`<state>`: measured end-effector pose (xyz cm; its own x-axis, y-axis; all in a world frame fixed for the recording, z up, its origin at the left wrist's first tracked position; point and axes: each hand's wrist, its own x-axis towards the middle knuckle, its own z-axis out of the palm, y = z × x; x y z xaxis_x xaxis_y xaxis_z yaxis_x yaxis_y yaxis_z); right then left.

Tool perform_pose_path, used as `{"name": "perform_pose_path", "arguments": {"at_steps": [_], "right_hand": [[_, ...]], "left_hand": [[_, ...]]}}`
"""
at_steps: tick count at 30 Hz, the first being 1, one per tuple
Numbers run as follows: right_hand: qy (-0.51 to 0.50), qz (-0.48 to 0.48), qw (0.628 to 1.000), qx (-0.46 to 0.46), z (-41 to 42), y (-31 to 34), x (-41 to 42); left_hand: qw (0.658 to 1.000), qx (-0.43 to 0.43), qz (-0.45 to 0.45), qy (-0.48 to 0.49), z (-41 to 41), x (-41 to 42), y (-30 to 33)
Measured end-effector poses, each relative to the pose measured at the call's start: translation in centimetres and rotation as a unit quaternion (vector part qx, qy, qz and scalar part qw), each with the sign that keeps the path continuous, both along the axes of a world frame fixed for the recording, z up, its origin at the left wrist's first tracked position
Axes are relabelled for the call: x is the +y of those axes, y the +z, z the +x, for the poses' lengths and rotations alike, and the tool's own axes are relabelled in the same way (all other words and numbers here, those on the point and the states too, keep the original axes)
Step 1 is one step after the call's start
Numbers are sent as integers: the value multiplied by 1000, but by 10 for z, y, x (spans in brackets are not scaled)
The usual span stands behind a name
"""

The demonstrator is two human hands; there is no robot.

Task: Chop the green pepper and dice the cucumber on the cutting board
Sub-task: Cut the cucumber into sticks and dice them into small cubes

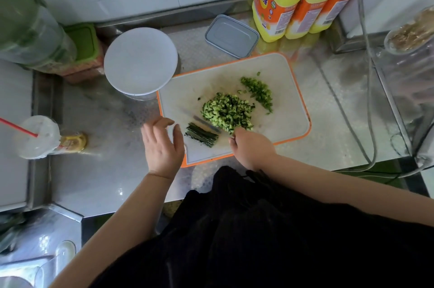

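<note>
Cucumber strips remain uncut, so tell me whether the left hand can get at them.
Probably yes: the open left hand hovers just beside the dark green cucumber strips, nothing between them.

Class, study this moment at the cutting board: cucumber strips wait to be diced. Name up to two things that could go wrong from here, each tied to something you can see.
1. The left hand hovers open beside the cucumber strips, close to the blurred knife that the right hand grips; the fingers could meet the blade.
2. The diced cucumber pile sits right by the blade, so pieces may scatter off the cutting board.
</note>
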<state>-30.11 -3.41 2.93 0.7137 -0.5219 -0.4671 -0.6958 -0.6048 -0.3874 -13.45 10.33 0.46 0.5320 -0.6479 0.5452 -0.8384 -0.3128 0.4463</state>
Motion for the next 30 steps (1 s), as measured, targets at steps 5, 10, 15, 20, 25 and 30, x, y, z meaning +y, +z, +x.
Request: {"name": "perform_pose_path", "arguments": {"at_steps": [5, 10, 15, 20, 25, 30], "right_hand": [[-161, 37, 984, -65, -3, 5, -16], [-179, 28, 978, -102, -10, 8, -19], [-149, 26, 982, -116, -11, 12, -20], [-118, 34, 985, -119, -8, 13, -16], [-73, 20, 994, -76, -2, 2, -13], [-4, -1, 1000, -24, 1, -4, -13]], "left_hand": [[906, -28, 339, -253, 18, -9, -29], [862, -16, 421, -281, 27, -30, -32], [879, 5, 417, -233, 18, -36, -29], [884, 103, 448, -78, -3, -30, -24], [865, 250, 424, 97, -27, -38, -20], [875, 272, 383, 117, -32, -34, -21]]}}
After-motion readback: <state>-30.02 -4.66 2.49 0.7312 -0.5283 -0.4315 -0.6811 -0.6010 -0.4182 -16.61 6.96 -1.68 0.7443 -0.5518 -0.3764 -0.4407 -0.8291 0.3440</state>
